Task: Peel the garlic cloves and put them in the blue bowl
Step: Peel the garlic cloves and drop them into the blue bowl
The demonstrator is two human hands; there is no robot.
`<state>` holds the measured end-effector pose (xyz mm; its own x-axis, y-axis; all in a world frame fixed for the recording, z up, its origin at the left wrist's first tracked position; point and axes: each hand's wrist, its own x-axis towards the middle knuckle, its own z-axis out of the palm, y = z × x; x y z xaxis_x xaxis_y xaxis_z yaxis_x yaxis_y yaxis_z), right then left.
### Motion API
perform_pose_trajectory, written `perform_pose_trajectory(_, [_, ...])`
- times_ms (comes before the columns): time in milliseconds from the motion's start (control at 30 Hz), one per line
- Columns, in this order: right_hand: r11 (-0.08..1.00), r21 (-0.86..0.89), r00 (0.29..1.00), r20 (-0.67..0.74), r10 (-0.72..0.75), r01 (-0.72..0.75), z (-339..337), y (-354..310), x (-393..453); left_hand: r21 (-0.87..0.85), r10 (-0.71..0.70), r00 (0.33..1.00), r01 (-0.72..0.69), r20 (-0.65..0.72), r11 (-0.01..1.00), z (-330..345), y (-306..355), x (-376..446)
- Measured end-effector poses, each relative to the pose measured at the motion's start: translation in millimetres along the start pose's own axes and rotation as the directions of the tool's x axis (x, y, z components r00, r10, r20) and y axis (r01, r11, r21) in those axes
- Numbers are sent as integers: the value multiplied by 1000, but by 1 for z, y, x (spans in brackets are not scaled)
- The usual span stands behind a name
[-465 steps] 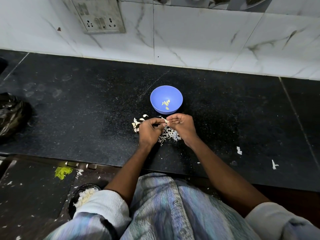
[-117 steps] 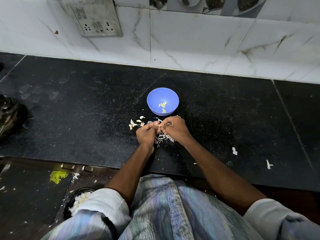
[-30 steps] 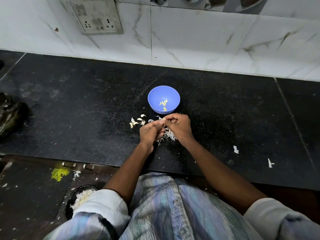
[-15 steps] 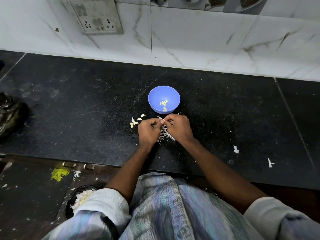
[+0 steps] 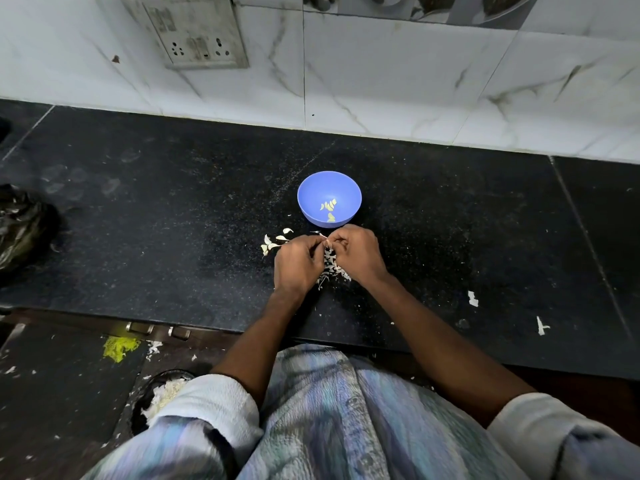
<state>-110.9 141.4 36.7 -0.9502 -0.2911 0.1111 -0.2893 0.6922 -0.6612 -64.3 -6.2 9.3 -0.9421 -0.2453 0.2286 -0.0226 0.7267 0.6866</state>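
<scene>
Both hands [image 5: 329, 252] beside bowl's [image 5: 313, 188] rim

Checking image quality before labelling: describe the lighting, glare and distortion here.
Head view: dim, even light; soft sheen on the wall tiles, none on the black counter; wide-angle bowing at the counter's edges; blue bowl and both hands sharp.

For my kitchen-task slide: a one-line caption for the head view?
Both hands, left hand and right hand, pinch a garlic clove over peel scraps beside the blue bowl.
</scene>
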Motion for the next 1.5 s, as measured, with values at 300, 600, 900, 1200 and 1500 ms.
perform_pose_trajectory(300, [996, -87, 998, 58, -13, 18, -1, 2, 3, 177, 126, 990, -136, 64, 975, -4, 0, -2])
perform_pose_trajectory(600, [999, -49, 998, 68, -2, 6, -1, 3, 1, 81, 122, 991, -126, 52, 989, -6, 3, -2])
perform_pose_trajectory(900, [970, 207, 992, 33, 124, -128, 3, 7, 0, -192, -102, 994, 93, -39, 977, -3, 10, -4])
perform_pose_trajectory(1200, [912, 342, 974, 77, 213, -226, 5, 6, 1, -394, -215, 976, 182, -43, 901, 0, 12, -2])
perform_pose_trajectory(1500, [874, 413, 966, 107, 234, -258, 4, 3, 0, -470, -202, 978, 158, -45, 868, 7, 3, -2])
